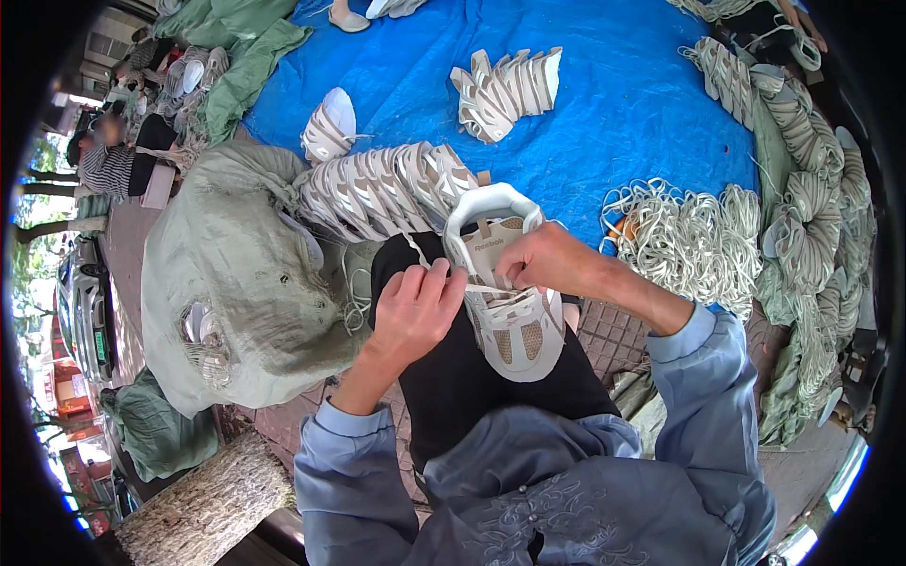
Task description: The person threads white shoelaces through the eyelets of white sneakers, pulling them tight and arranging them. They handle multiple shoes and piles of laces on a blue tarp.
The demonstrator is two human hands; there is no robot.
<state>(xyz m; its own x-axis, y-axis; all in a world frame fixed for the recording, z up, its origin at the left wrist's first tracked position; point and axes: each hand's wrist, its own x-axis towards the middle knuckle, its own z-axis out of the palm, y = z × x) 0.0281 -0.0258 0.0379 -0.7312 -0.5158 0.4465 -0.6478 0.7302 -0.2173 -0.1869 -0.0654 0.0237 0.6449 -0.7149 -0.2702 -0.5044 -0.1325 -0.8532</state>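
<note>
A white and beige shoe upper (525, 347) rests on my lap, its toe toward me and its opening away. My left hand (422, 307), left of it, is closed in a pinch on a white shoelace (479, 288). The lace runs across to the eyelets, and a loose end stands up above my fingers. My right hand (552, 259) lies over the right side of the shoe opening. Its fingers are closed, with the tips down by the tongue (488, 247); what they pinch is hidden.
Beyond my knees, a nested row of shoe uppers (377, 189) lies beside a bulging pale sack (245, 274). Another stack of uppers (507, 92) sits on the blue tarp (623, 75). White laces (689, 241) are heaped at right, near more bundled uppers (807, 208). People sit farther off.
</note>
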